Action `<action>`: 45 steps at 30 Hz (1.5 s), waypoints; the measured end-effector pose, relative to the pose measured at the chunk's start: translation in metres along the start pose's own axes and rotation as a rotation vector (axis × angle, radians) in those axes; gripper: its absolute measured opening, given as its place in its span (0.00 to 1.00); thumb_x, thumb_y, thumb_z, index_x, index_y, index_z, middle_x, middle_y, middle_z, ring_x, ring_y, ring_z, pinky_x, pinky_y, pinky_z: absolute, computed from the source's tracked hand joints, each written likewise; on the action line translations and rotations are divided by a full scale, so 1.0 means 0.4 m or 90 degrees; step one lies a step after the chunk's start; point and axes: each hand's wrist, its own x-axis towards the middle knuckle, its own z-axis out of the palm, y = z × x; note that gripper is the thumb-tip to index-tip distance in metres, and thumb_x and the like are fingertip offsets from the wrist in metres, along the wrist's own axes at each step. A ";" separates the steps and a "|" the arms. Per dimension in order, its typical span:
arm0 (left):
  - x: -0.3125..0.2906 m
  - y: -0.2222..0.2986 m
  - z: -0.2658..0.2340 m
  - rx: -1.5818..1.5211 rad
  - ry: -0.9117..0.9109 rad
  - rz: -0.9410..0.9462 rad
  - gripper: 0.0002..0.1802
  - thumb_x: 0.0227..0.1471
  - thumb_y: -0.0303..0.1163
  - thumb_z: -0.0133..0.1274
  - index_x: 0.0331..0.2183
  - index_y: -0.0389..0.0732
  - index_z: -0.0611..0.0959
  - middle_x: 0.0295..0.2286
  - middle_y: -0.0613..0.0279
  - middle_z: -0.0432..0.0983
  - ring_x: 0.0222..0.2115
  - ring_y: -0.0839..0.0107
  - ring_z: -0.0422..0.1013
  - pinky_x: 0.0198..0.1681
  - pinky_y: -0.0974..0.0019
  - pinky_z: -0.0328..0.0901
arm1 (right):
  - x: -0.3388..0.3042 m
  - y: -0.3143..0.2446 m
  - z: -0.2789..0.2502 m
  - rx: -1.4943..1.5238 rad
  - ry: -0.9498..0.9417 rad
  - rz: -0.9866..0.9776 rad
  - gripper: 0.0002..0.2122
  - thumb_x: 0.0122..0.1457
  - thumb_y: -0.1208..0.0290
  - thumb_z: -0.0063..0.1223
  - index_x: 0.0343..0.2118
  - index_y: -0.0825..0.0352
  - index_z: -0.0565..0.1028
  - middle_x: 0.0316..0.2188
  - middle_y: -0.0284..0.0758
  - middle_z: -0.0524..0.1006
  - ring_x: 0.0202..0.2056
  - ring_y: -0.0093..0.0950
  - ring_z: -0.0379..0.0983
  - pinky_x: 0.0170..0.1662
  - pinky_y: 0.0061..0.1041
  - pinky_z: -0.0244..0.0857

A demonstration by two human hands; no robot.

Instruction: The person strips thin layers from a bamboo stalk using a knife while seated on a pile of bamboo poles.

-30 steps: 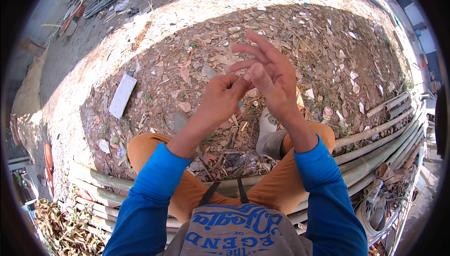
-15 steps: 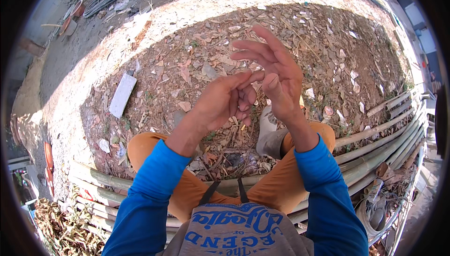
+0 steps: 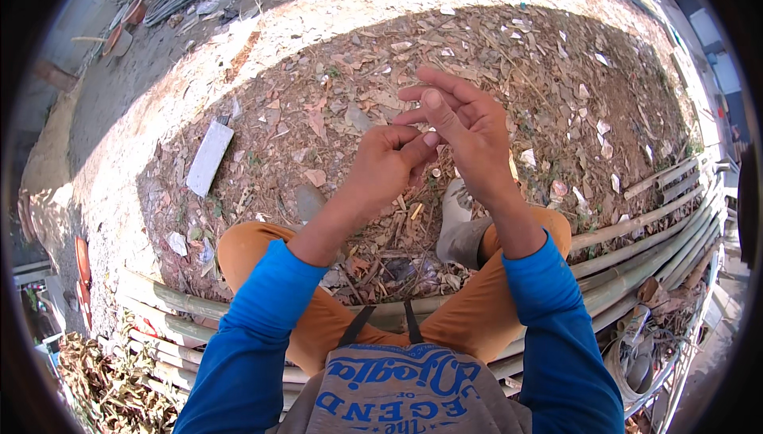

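Bare skin only: the left hand (image 3: 387,165), loosely curled and empty, touches fingertips with the right hand (image 3: 469,128), fingers spread and empty, just beside it above leaf-strewn ground (image 3: 334,100).

- Leaf-littered dirt ground (image 3: 334,92) fills the frame's middle, part shaded, part sunlit.
- Bamboo poles (image 3: 660,219) curve along the lower right.
- White slab (image 3: 209,157) lies centre left.

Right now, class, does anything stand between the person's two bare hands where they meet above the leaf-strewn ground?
Nothing visible does. The left hand, curled loosely, meets the right hand at the fingertips, with no object between them. Whether something tiny is pinched there cannot be told. The dry brown leaf litter lies well below.
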 end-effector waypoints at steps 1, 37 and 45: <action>0.001 0.004 0.001 -0.029 0.018 -0.039 0.20 0.66 0.41 0.54 0.30 0.34 0.85 0.20 0.67 0.76 0.21 0.78 0.70 0.27 0.72 0.64 | -0.001 -0.001 -0.001 -0.003 -0.004 0.006 0.27 0.65 0.61 0.60 0.59 0.76 0.68 0.50 0.51 0.78 0.43 0.34 0.81 0.39 0.28 0.79; -0.028 0.069 -0.072 -0.142 0.123 0.406 0.62 0.58 0.77 0.14 0.44 0.25 0.81 0.36 0.50 0.79 0.38 0.62 0.74 0.49 0.60 0.67 | -0.155 0.019 0.148 -0.268 -0.442 -0.229 0.73 0.42 0.21 0.57 0.69 0.77 0.26 0.68 0.68 0.23 0.72 0.55 0.27 0.72 0.47 0.33; -0.068 0.067 -0.021 0.017 -0.098 0.394 0.68 0.54 0.79 0.09 0.47 0.24 0.81 0.36 0.47 0.80 0.38 0.61 0.74 0.50 0.57 0.66 | -0.214 0.029 0.146 -0.255 -0.602 -0.050 0.78 0.41 0.18 0.52 0.61 0.89 0.19 0.59 0.85 0.19 0.68 0.66 0.25 0.70 0.47 0.34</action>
